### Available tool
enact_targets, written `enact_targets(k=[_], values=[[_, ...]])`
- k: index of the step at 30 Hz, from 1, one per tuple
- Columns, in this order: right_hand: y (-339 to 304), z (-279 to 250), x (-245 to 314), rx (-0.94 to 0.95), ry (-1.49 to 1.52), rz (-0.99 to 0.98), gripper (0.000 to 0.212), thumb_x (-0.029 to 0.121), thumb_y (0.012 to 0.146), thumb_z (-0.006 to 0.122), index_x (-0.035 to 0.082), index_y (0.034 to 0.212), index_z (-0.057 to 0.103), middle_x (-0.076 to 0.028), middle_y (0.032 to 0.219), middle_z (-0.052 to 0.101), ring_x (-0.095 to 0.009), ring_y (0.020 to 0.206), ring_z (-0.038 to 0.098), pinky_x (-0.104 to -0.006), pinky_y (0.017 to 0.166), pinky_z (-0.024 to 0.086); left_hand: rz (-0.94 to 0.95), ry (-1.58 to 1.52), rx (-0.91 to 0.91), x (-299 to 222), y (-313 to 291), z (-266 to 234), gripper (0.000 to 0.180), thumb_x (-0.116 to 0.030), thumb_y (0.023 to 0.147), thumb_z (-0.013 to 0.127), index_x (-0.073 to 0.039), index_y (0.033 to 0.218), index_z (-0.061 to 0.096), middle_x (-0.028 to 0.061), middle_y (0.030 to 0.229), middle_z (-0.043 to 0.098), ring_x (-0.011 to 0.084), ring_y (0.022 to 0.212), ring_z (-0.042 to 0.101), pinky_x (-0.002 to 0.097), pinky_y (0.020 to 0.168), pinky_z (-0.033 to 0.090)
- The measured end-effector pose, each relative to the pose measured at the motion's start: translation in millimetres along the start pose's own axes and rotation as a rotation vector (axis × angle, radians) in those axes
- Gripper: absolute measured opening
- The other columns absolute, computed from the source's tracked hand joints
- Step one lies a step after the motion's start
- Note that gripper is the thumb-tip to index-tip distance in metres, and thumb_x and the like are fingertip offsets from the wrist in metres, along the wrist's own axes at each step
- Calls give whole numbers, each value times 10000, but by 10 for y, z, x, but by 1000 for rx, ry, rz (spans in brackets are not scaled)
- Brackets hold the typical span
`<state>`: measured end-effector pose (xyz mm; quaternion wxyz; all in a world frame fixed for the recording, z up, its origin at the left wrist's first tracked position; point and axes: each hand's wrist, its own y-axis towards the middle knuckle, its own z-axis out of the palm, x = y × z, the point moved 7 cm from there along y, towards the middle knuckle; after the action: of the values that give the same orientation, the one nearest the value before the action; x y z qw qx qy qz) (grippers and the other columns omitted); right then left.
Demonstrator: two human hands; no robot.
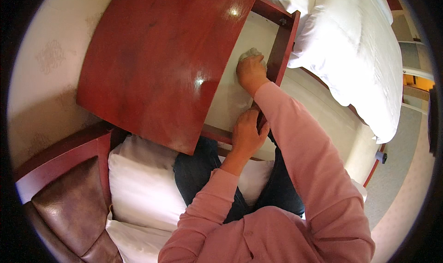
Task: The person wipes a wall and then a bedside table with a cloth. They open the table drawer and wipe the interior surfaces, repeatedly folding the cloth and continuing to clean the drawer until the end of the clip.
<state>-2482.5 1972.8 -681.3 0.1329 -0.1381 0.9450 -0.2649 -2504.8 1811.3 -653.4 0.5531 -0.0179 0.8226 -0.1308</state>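
Brown leather padding (69, 203) sits leftmost, then a glossy red wooden top (157, 64). From beneath it juts a drawer (226, 101); the left hand (247, 134) grips its front panel between fingers and thumb. The right hand (252, 74) clutches a bunched greyish cloth (251, 54) inside the drawer. White bedding (350, 46) lies farther right.

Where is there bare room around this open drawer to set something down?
Bare: the red tabletop, between the wall and the drawer; inside, the pale drawer floor beyond the cloth. Crowded: mid-drawer, where the right hand holds that cloth, and the near front corner, where the left hand grips.
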Motion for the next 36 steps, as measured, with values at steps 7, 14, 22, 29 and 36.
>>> enact_targets(k=[7,14,22,29,36], values=[[460,-135,-467,-224,-91,183,310,165,879,531,23,1109,683,-193,1138,657,-358,1038,630,-594,937,411,87,41,-50,-17,-13,6,475,-229,843,654,30,1212,506,235,1185,584,409,1072,565,460,930,448],[1016,-101,-991,-328,218,481,297,172,882,542,12,1111,644,-172,1167,616,-328,1045,621,-423,889,503,67,30,-40,-22,-11,-2,457,-217,845,650,26,1207,515,231,1202,585,401,1086,570,454,930,457],[1059,-227,-666,-574,181,50,345,92,837,561,79,1181,594,-138,1229,554,-323,1101,570,-402,908,514,100,22,-86,-50,15,-5,438,-197,831,662,29,1182,533,240,1180,595,399,1065,584,446,930,462],[839,-347,-679,-590,420,203,229,97,849,565,-11,1038,634,-205,1193,537,-344,1022,601,-438,857,521,132,40,-97,-38,10,-34,432,-199,820,675,37,1159,546,243,1167,603,398,1062,589,444,930,464],[954,-255,-1095,-368,538,492,308,147,842,599,-27,1096,600,-230,1204,483,-403,1050,570,-445,910,494,112,18,-88,-41,9,-31,431,-201,818,677,30,1158,551,231,1143,611,400,1040,592,446,908,471]])
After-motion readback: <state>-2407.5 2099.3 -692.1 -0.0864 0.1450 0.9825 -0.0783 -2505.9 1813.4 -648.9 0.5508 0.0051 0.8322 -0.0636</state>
